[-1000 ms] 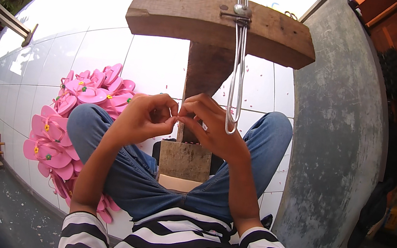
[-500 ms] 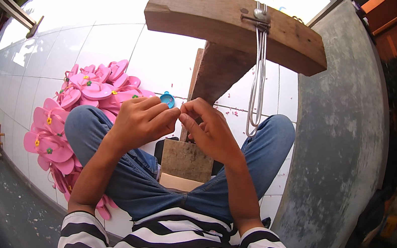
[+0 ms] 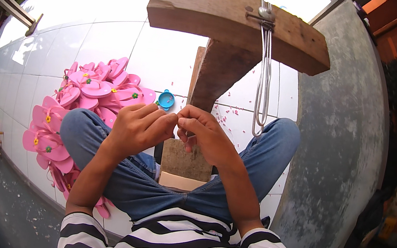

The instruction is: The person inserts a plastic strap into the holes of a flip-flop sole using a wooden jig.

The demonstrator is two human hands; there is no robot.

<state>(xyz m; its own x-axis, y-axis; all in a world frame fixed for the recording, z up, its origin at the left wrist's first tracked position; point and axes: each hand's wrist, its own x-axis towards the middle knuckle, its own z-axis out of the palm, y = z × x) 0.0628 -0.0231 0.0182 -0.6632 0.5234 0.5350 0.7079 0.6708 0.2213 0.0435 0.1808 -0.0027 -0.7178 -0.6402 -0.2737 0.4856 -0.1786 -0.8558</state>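
Observation:
My left hand (image 3: 138,128) and my right hand (image 3: 210,138) meet at the fingertips above my lap, both closed in a pinch. Whatever lies between those fingertips is hidden or too small to make out. Just beyond the left knuckles, a small round blue dish (image 3: 166,100) sits on the floor with tiny pieces in it. To the left is a heap of pink flip-flops (image 3: 95,90) with green and yellow flower trims. Beneath my hands, between my legs, is a wooden block (image 3: 187,159).
Ahead rises a wooden stand with a thick crossbeam (image 3: 199,11). Long metal wire loops (image 3: 263,82) hang from its bolt beside my right knee. Small pink scraps (image 3: 230,112) dot the white tiles. A grey concrete ledge (image 3: 337,128) runs along the right.
My hands stay together but sit slightly lower against the floor behind them. More of the blue dish shows past my left hand, and the right hand's lower fingers hang further down.

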